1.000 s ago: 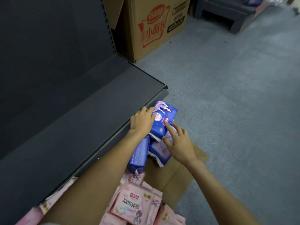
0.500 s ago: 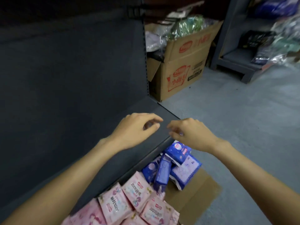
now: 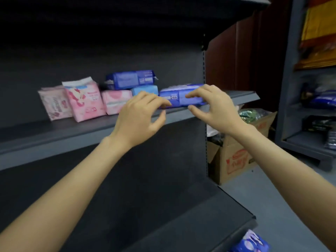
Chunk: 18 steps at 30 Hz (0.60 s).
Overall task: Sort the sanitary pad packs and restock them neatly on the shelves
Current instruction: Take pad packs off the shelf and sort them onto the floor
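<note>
**Both hands at the blue pack on the middle shelf**

The hands are up at shelf height. The right hand (image 3: 214, 108) has the blue pack (image 3: 181, 96) by its right end, fingers curled over the top, thumb tucked under the front lower edge. The left hand (image 3: 140, 115) is at the pack's left end, fingers bent with the tips at the pack's lower left corner and the thumb spread below, off the pack; whether those fingertips actually grip or only touch is hard to tell through the blur.

The pack lies lengthwise on the middle shelf (image 3: 54, 135), close to the front edge and near the right end of the row. Just left of it sits a light blue pack (image 3: 145, 89), with a darker blue pack (image 3: 131, 79) lying flat on top. Next along, a pale pink pack (image 3: 116, 100) lies on its side. Then comes a taller pink pack (image 3: 83, 99) standing upright, and at the far left a lighter pink pack (image 3: 54, 102) leaning a little.

Below, the bottom shelf (image 3: 209, 224) juts forward, and a blue-and-white pack (image 3: 251, 242) peeks out past its front corner, down at floor level. Over to the right, a cardboard box (image 3: 234, 160) with red print stands open on the grey floor (image 3: 281, 206), green-wrapped goods (image 3: 249, 114) showing in its top. Beyond it is a second shelf unit (image 3: 285, 88) holding dark packages.
</note>
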Available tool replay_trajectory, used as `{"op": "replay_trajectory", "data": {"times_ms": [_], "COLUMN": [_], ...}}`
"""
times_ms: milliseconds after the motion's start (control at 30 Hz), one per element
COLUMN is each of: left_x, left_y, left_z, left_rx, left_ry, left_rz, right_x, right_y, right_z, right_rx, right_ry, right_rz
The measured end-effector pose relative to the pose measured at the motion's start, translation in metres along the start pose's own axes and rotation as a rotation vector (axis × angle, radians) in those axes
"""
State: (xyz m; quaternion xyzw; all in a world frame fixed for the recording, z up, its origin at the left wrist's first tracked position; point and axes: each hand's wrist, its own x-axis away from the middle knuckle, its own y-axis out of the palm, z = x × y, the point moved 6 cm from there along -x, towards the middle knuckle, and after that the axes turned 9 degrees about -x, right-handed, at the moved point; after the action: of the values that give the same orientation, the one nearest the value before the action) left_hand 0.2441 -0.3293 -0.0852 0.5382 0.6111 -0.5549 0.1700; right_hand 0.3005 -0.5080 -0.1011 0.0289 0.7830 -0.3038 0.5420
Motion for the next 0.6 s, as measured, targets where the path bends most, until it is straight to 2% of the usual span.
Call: {"op": "replay_trajectory", "data": {"times_ms": [133, 233, 300, 433, 500, 600], "left_x": [-0.019, -0.031, -0.038, -0.042, -0.048, -0.055], "left_y": [0.026, 0.044, 0.053, 0.068, 0.065, 0.059], "left_z": [-0.066, -0.099, -0.117, -0.152, -0.159, -0.159], "left_rx": [-0.015, -0.156, -0.241, -0.410, -0.468, -0.455], "left_ry": [-0.199, -0.221, -0.267, -0.426, -0.449, -0.441], "left_rz": [-0.114, -0.133, -0.167, -0.343, -0.365, -0.364], "right_x": [-0.052, -0.070, -0.073, -0.068, -0.062, -0.058], "right_y": [0.037, 0.058, 0.060, 0.041, 0.031, 0.025], "right_z": [0.027, 0.048, 0.054, 0.056, 0.062, 0.068], "right_rx": [0.217, 0.347, 0.438, 0.565, 0.553, 0.509], "right_ry": [0.000, 0.065, 0.043, -0.133, -0.228, -0.257], "right_rz": [-0.227, -0.431, -0.502, -0.453, -0.412, -0.391]}}
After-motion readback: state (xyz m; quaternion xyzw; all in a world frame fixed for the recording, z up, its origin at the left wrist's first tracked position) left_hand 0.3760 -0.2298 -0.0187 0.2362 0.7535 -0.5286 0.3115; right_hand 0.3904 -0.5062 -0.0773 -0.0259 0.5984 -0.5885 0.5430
